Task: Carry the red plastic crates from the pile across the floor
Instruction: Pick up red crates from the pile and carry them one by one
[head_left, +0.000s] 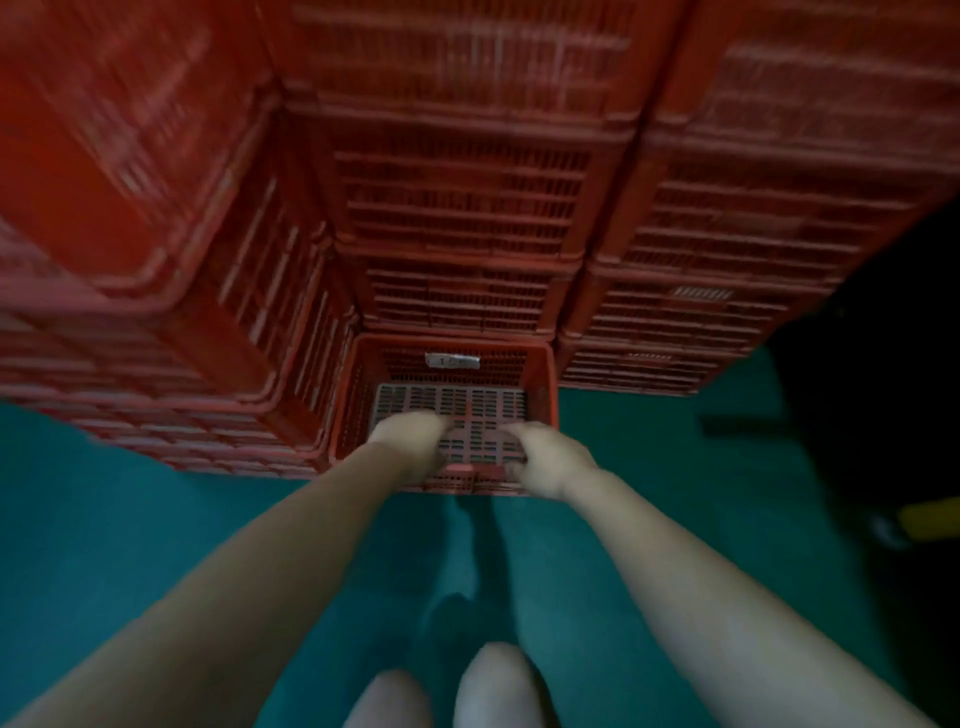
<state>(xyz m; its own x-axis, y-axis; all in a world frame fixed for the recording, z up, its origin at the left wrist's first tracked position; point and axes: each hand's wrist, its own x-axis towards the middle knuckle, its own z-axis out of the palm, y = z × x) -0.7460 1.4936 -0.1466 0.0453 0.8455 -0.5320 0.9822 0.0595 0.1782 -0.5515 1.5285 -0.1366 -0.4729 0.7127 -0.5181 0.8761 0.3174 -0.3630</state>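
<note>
Red slotted crate (550, 384), grey-based with a white label (451, 360) inside, sat on the green floor (156, 545) against the stacks (467, 208); left hand (410, 444) and right hand (545, 460) gripped its near rim.

Crate (545, 364) before stacked crates (457, 208)

I could read nothing there. A small white label (451, 360) was stuck on the far inner wall of the open red crate (553, 405). It carried a few dark marks, perhaps figures, but they were too blurred to make out.
</note>
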